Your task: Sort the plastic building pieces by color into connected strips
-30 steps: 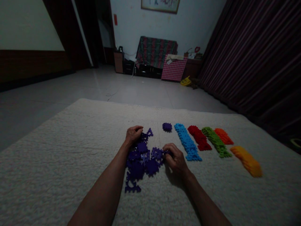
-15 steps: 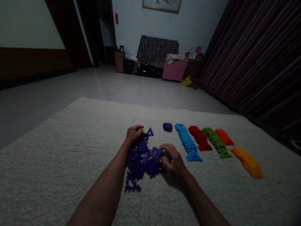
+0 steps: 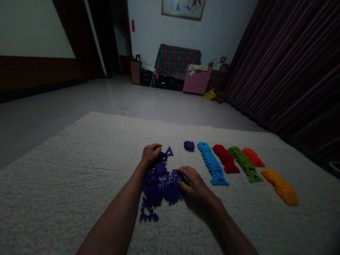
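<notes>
Purple toothed building pieces, some gear-shaped and some with triangular frames, lie in a loose heap on the pale quilted cover. My left hand is curled round the heap's far left edge, its fingertips partly hidden against the pieces. On the right side of the heap, my right hand has its thumb and fingers bent round a purple gear-shaped piece. A small stack of purple gear-shaped pieces lies apart, beyond my right hand.
Right of the heap lie rows of similar pieces: blue, red, green, orange-red and yellow-orange. Farther off are the tiled floor, a cloth-covered bench and a dark curtain.
My right hand has shifted slightly left, its thumb and fingers closing in on the heap's right edge. The left hand stays on the heap. The view has tilted up slightly.
</notes>
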Tool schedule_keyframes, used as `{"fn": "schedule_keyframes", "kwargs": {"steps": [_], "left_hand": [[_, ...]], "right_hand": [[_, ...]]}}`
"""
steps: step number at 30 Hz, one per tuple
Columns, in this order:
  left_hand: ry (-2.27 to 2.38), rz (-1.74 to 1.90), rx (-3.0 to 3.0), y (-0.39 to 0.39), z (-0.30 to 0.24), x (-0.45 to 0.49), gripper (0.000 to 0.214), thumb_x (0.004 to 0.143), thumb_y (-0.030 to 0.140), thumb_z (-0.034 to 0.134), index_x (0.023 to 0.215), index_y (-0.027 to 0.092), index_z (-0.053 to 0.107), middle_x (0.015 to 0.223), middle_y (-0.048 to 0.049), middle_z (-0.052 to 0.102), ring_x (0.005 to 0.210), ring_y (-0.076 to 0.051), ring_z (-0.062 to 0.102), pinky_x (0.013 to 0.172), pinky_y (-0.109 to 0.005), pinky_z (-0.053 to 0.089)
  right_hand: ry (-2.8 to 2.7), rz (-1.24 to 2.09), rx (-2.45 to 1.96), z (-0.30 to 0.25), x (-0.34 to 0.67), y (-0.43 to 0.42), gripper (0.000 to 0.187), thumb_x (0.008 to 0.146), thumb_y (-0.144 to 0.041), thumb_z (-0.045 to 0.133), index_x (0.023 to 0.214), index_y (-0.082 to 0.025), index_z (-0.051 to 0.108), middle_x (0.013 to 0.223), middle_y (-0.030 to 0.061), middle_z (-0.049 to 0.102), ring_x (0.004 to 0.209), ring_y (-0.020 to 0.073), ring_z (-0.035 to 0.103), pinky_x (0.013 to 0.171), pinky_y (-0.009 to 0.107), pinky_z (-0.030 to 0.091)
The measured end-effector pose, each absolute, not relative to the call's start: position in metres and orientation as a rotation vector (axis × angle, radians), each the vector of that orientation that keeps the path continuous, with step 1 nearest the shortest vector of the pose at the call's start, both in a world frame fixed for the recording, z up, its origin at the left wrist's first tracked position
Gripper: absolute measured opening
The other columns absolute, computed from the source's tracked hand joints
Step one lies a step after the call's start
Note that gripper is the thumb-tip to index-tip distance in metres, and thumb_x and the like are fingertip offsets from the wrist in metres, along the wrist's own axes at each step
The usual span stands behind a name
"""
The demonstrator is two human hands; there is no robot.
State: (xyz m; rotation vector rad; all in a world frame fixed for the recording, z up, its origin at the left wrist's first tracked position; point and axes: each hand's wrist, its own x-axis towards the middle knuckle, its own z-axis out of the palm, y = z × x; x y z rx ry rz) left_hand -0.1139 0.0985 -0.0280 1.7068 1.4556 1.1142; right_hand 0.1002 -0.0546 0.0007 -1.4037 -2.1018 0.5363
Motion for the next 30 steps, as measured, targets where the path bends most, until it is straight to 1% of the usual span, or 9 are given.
{"fn": "schedule_keyframes", "kwargs": {"steps": [4, 7, 11, 13, 16, 20, 22, 26, 30], "left_hand": [[1.438, 1.119, 1.720, 0.101, -0.031, -0.114, 0.023, 0.078, 0.024, 0.060, 0.094, 0.021, 0.077, 0.095, -0.0030, 0.077, 0.090, -0.018, 0.071, 0.088, -0.028, 0.053], [1.424, 1.138, 1.719, 0.101, -0.032, -0.114, 0.023, 0.078, 0.024, 0.060, 0.094, 0.020, 0.077, 0.095, -0.0039, 0.077, 0.090, -0.019, 0.071, 0.088, -0.029, 0.053], [1.416, 1.154, 1.714, 0.101, -0.033, -0.114, 0.023, 0.077, 0.025, 0.061, 0.092, 0.021, 0.077, 0.092, -0.0040, 0.077, 0.089, -0.021, 0.071, 0.085, -0.030, 0.054], [1.425, 1.154, 1.699, 0.101, -0.032, -0.113, 0.022, 0.076, 0.025, 0.061, 0.091, 0.021, 0.078, 0.092, -0.0034, 0.077, 0.089, -0.021, 0.071, 0.086, -0.031, 0.054], [1.428, 1.152, 1.690, 0.100, -0.030, -0.113, 0.022, 0.076, 0.024, 0.062, 0.091, 0.021, 0.078, 0.094, -0.0033, 0.077, 0.090, -0.020, 0.071, 0.088, -0.030, 0.053], [1.441, 1.133, 1.688, 0.098, -0.027, -0.113, 0.022, 0.077, 0.024, 0.062, 0.092, 0.021, 0.078, 0.095, -0.0033, 0.077, 0.091, -0.020, 0.071, 0.089, -0.030, 0.052], [1.456, 1.126, 1.694, 0.098, -0.027, -0.113, 0.022, 0.077, 0.024, 0.062, 0.092, 0.022, 0.078, 0.096, -0.0032, 0.077, 0.090, -0.020, 0.071, 0.089, -0.030, 0.052], [1.469, 1.115, 1.700, 0.097, -0.026, -0.113, 0.023, 0.077, 0.024, 0.062, 0.093, 0.022, 0.077, 0.094, -0.0031, 0.077, 0.090, -0.019, 0.071, 0.087, -0.030, 0.053], [1.463, 1.113, 1.719, 0.098, -0.026, -0.113, 0.023, 0.077, 0.024, 0.061, 0.093, 0.022, 0.077, 0.096, -0.0034, 0.077, 0.091, -0.019, 0.071, 0.089, -0.029, 0.052]], "right_hand": [[-2.093, 0.515, -1.433, -0.004, 0.100, -0.054, 0.041, 0.078, -0.019, 0.062, 0.120, -0.020, 0.060, 0.118, 0.0098, 0.061, 0.112, 0.0242, 0.053, 0.100, 0.041, 0.043], [-2.082, 0.506, -1.435, -0.004, 0.098, -0.054, 0.040, 0.078, -0.019, 0.062, 0.118, -0.020, 0.061, 0.116, 0.0095, 0.062, 0.110, 0.0244, 0.054, 0.099, 0.042, 0.044], [-2.032, 0.565, -1.401, -0.001, 0.102, -0.053, 0.037, 0.082, -0.022, 0.060, 0.119, -0.023, 0.061, 0.117, 0.0074, 0.063, 0.111, 0.0227, 0.056, 0.099, 0.040, 0.045], [-1.969, 0.552, -1.398, -0.003, 0.106, -0.049, 0.036, 0.085, -0.026, 0.058, 0.121, -0.023, 0.060, 0.120, 0.0080, 0.063, 0.114, 0.0230, 0.057, 0.100, 0.040, 0.046], [-1.867, 0.392, -1.439, -0.013, 0.115, -0.040, 0.038, 0.086, -0.026, 0.053, 0.123, -0.022, 0.060, 0.128, 0.0113, 0.060, 0.123, 0.0255, 0.053, 0.106, 0.045, 0.042], [-1.822, 0.202, -1.524, -0.029, 0.122, -0.033, 0.043, 0.082, -0.023, 0.053, 0.125, -0.017, 0.059, 0.140, 0.0158, 0.050, 0.132, 0.0290, 0.045, 0.110, 0.049, 0.039], [-1.825, 0.173, -1.531, -0.031, 0.121, -0.033, 0.044, 0.082, -0.022, 0.052, 0.125, -0.017, 0.058, 0.137, 0.0164, 0.051, 0.130, 0.0284, 0.048, 0.109, 0.049, 0.040], [-1.839, 0.165, -1.532, -0.025, 0.118, -0.034, 0.039, 0.081, -0.023, 0.053, 0.119, -0.017, 0.060, 0.122, 0.0147, 0.058, 0.117, 0.0261, 0.056, 0.103, 0.044, 0.045], [-1.845, 0.155, -1.662, -0.018, 0.112, -0.027, 0.038, 0.080, -0.030, 0.059, 0.116, -0.016, 0.061, 0.114, 0.0141, 0.060, 0.110, 0.0265, 0.057, 0.099, 0.040, 0.046]]}}
